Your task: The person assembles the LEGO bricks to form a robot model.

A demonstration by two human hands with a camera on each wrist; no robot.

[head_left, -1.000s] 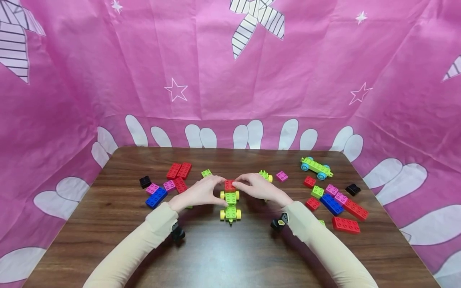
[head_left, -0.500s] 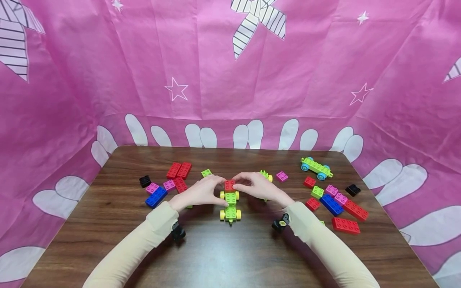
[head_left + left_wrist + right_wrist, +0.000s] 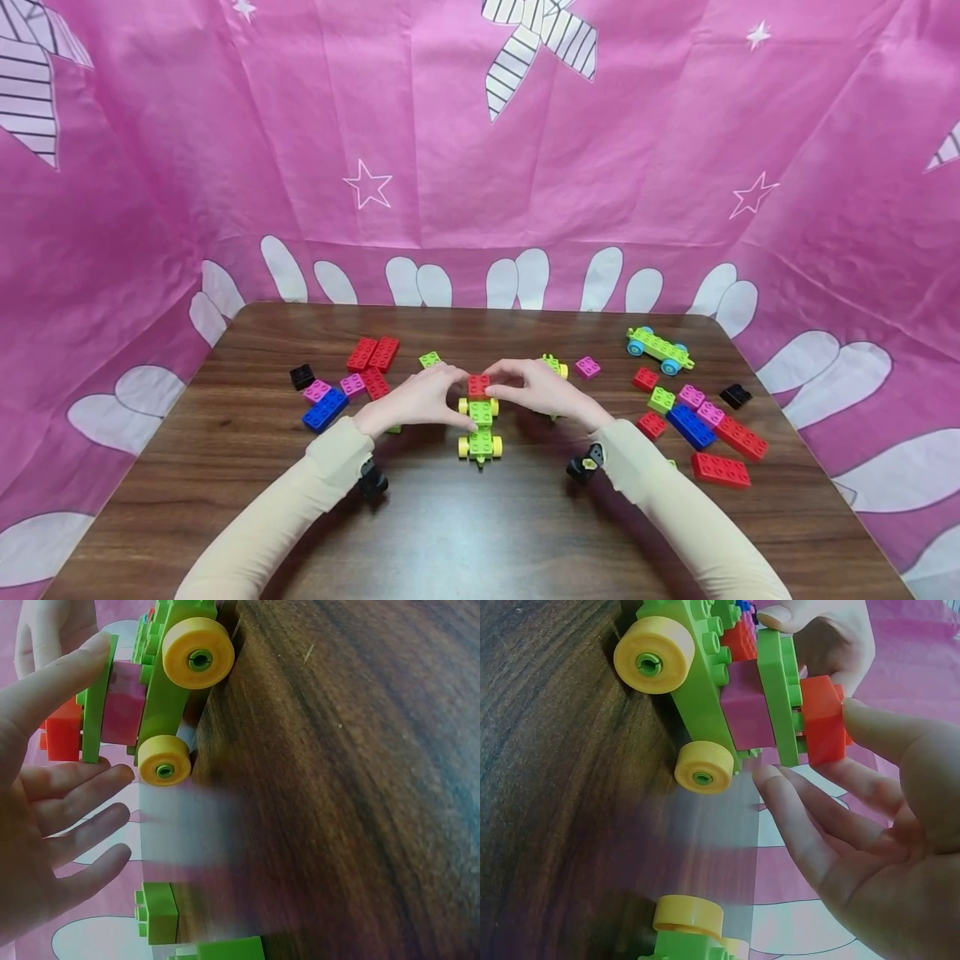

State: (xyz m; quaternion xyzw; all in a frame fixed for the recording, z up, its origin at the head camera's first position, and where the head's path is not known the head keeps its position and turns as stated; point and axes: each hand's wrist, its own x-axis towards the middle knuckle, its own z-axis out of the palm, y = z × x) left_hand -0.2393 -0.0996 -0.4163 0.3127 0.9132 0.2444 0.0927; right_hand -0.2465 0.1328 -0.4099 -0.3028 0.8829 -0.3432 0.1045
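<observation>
A toy car stands upright on the table, its green wheeled base (image 3: 480, 447) carrying yellow wheels. On the base sits a pink brick (image 3: 748, 705), topped by a flat green plate (image 3: 778, 697). A red brick (image 3: 478, 386) is on the far end of that plate. My left hand (image 3: 420, 397) pinches the green plate lengthwise, thumb at its near end and index finger at its far end. From the other side, my right hand (image 3: 542, 388) holds the red brick between thumb and index finger. The studs under the red brick are partly visible in the right wrist view.
Left of the hands lie red bricks (image 3: 372, 355), a blue brick (image 3: 326, 411) and a black brick (image 3: 302, 377). At right are a green base with blue wheels (image 3: 660, 350) and several loose bricks. Another yellow-wheeled base (image 3: 553, 366) is partly behind my right hand.
</observation>
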